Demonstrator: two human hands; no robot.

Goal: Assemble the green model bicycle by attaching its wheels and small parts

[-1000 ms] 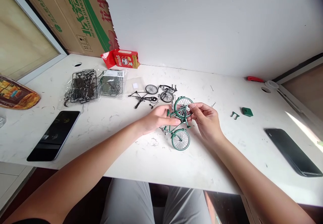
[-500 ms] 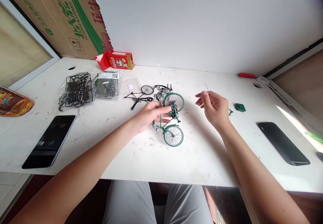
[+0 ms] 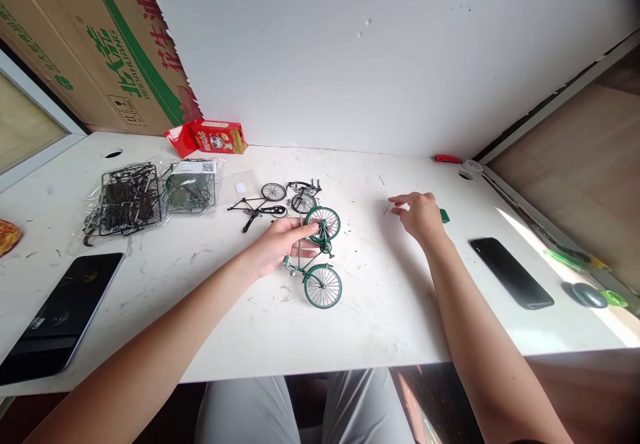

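Note:
A small green model bicycle (image 3: 320, 257) stands on the white table (image 3: 370, 311), and my left hand (image 3: 280, 244) grips its frame near the upper wheel. Out to the right, my right hand (image 3: 419, 214) hovers low over the table with its fingers loosely spread above a small thin metal piece (image 3: 386, 209). A small green part (image 3: 445, 215) lies just behind that hand. A black model bicycle in pieces (image 3: 280, 199) lies behind the green one.
Two plastic bags of parts (image 3: 150, 194) lie at the left, a red carton (image 3: 213, 137) by the wall. Dark phones rest at the left front (image 3: 50, 317) and at the right (image 3: 511, 272). A cardboard box (image 3: 90, 51) leans at the back left.
My right hand has let go of the green bicycle's wheel and moved right, down toward the table. My left hand kept hold of the bicycle. The view swung to the right.

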